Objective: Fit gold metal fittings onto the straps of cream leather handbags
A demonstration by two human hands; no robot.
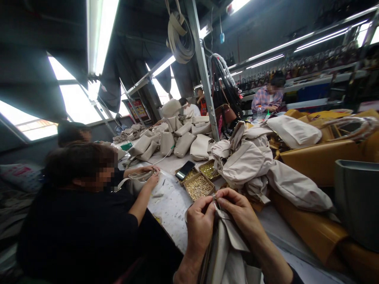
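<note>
A pale beige handbag (pixel 226 244) hangs below my two hands at the table's near edge, its zipper edge turned toward me. My left hand (pixel 199 221) pinches the tip of the bag's strap between thumb and fingers. Against it, my right hand (pixel 237 207) pinches the same spot from the other side. Any small fitting between the fingertips is too small to make out. Just beyond my hands sits a cardboard box of small gold-coloured metal pieces (pixel 199 187). Two more boxes adjoin it, one holding gold pieces (pixel 208 170), the other with a phone (pixel 185 170) lying across it.
A co-worker in black (pixel 77 213) sits close on my left, hands on another beige bag (pixel 137 181). Beige bags (pixel 174 144) pile up at the back. Cloth bags (pixel 248 165), mustard-yellow material (pixel 322 161) and a grey bin (pixel 357 201) crowd the right. A metal post (pixel 204 75) rises mid-table.
</note>
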